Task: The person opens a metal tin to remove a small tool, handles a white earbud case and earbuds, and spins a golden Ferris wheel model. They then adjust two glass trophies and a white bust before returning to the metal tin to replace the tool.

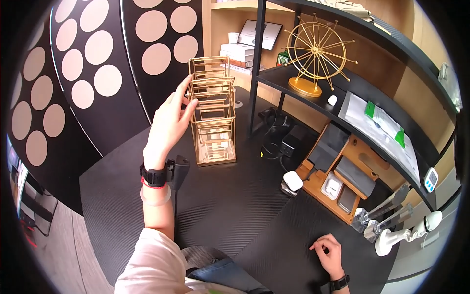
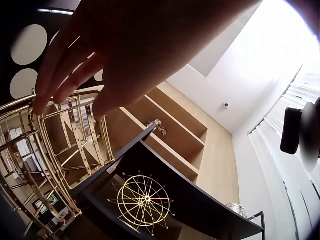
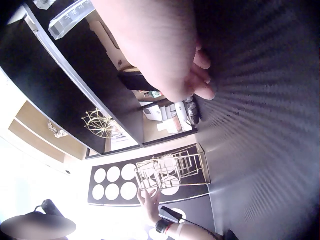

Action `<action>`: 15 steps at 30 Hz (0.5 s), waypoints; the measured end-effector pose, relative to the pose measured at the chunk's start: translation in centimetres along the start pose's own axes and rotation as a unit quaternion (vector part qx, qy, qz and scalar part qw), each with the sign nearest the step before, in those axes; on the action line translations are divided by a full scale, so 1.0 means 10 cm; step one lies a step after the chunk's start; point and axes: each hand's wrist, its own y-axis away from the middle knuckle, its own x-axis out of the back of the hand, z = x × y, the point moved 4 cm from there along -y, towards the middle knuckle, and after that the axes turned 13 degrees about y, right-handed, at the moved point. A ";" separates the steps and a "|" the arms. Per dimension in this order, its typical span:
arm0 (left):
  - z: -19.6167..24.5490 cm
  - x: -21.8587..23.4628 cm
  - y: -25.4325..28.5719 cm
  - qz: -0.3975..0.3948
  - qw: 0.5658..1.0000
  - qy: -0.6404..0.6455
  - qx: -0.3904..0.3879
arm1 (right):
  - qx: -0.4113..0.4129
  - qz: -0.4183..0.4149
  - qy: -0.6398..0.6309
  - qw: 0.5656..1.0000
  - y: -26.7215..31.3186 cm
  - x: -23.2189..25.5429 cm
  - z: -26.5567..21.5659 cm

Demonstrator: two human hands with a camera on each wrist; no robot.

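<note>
A tall gold metal frame rack stands on the black table, with several open tiers of thin bars above a boxy base. My left hand reaches to its upper left side, fingers stretched along the frame and thumb apart from them. In the left wrist view, the fingertips of that hand lie right at the top bars of the rack. My right hand rests on the table at the near right, fingers loosely bent and holding nothing.
A black shelf at the right carries a gold Ferris wheel ornament. Below it are a wooden organizer, black cables, a white-topped box and a white figurine. A black panel with pale circles stands behind the rack.
</note>
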 end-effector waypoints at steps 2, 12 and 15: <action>0.00 0.01 0.00 -0.001 1.000 -0.023 0.008 | -0.001 0.002 -0.002 1.000 0.00 0.01 -0.01; 0.00 -0.01 -0.01 0.050 0.997 0.031 -0.059 | 0.007 -0.012 -0.003 1.000 0.00 0.01 0.01; 0.06 0.01 0.00 0.034 0.999 0.021 -0.020 | 0.004 -0.013 -0.004 1.000 0.00 0.01 0.01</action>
